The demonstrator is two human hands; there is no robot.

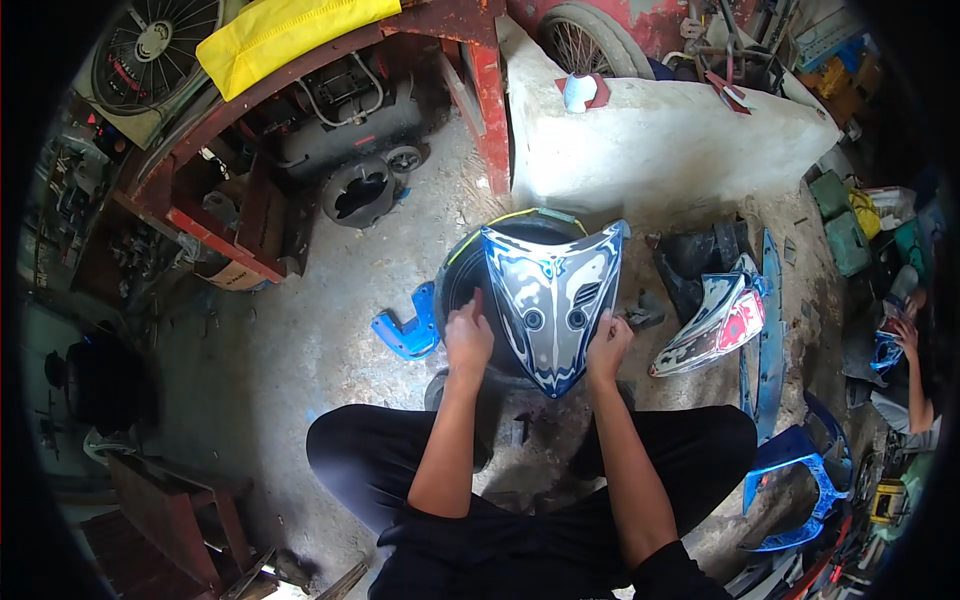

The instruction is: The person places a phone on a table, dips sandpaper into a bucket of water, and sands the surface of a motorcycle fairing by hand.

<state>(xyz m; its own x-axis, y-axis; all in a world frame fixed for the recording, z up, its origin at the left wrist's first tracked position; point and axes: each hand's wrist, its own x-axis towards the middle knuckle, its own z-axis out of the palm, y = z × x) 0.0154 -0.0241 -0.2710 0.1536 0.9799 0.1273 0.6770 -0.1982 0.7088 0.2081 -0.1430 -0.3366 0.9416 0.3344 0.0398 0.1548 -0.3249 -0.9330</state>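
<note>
A pointed motorcycle front panel point(552, 290), patchy grey, white and blue with two round holes, lies across a black tub point(462, 270) between my knees. My left hand point(468, 338) is beside the panel's left edge, above the tub. Its fingers are mostly curled with one pointing up; whatever it may hold is hidden. My right hand point(608, 347) is closed at the panel's lower right edge, thumb and fingers against it. A small blue plastic part point(408, 325) lies on the floor left of the tub.
Right of the tub lie a red-and-white fairing piece point(710, 325), a long blue strip point(768, 340) and a blue frame-like cover point(800, 480). A white wall panel point(660, 140) stands ahead. At far right another person's hand point(906, 338) holds a blue part. A red workbench point(490, 110) stands ahead left.
</note>
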